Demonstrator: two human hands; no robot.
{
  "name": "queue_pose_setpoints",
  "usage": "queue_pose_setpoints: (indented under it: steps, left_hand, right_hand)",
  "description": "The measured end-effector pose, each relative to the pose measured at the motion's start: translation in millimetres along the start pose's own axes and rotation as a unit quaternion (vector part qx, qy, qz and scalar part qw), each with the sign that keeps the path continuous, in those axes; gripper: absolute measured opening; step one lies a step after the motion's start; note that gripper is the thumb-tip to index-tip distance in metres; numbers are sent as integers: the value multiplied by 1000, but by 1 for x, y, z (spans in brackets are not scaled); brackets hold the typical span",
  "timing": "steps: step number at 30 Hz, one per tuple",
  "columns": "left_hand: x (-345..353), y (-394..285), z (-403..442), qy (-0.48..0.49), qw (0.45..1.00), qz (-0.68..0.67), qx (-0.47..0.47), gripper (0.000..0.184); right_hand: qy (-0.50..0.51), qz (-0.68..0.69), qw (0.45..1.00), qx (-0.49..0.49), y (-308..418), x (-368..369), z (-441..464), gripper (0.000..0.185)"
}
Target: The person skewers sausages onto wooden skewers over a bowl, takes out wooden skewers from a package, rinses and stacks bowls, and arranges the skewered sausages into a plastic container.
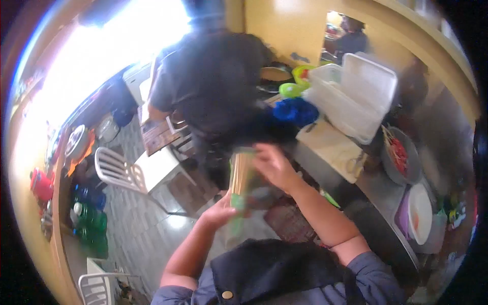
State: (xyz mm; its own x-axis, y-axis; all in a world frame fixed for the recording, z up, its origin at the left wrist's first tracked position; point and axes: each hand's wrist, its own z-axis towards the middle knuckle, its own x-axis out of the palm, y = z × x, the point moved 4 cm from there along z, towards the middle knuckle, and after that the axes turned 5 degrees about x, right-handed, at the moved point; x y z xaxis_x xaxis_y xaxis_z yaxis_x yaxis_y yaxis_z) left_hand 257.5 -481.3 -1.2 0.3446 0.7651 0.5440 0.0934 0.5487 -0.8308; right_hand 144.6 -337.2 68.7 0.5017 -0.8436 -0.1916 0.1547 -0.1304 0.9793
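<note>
A pack of thin wooden sticks (241,175) in clear and green wrapping stands roughly upright in front of my body. My left hand (219,211) is wrapped round its lower part. At the pack's top right edge is my right hand (269,161), its fingers bent towards the opening; blur hides whether they pinch the wrapping or a stick. To the right, on the counter, lies a cutting board (333,150) with scissors (354,161) at its right end. Beyond it, a grey bowl (414,165) holds red pieces (398,155) and several sticks (389,137).
Another person in dark clothes (211,81) stands just ahead. The counter also bears a clear plastic container (345,104), a blue bag (296,112) and a white dish (420,213). White chairs (119,168) stand on the left, near green bottles (91,216).
</note>
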Motion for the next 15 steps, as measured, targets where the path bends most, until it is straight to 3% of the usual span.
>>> queue_pose_setpoints:
  steps: [4, 8, 11, 12, 14, 15]
  left_hand:
    - [-46, -31, -67, 6, 1000, 3, -14, 97]
    - [-78, -55, -120, -19, 1000, 3, -23, 91]
    - [-113, -56, -157, -37, 995, -67, -60, 86]
    - [-121, -57, -163, -44, 995, -72, -57, 86]
    - [-134, -56, -173, -39, 991, -122, -38, 91]
    - [-136, -57, -175, -47, 990, -130, -34, 91]
  right_hand:
    - [37, 23, 999, -7, -11, 86, 34, 56]
    - [97, 58, 991, 71, -10, 158, 58, 44]
    - [36, -40, 988, -143, -7, 196, 77, 30]
    - [44, -41, 989, -139, 0, 206, 83, 30]
    - [256, 10, 962, 91, 0, 237, 89, 23]
    - [254, 23, 965, 67, -2, 249, 94, 18]
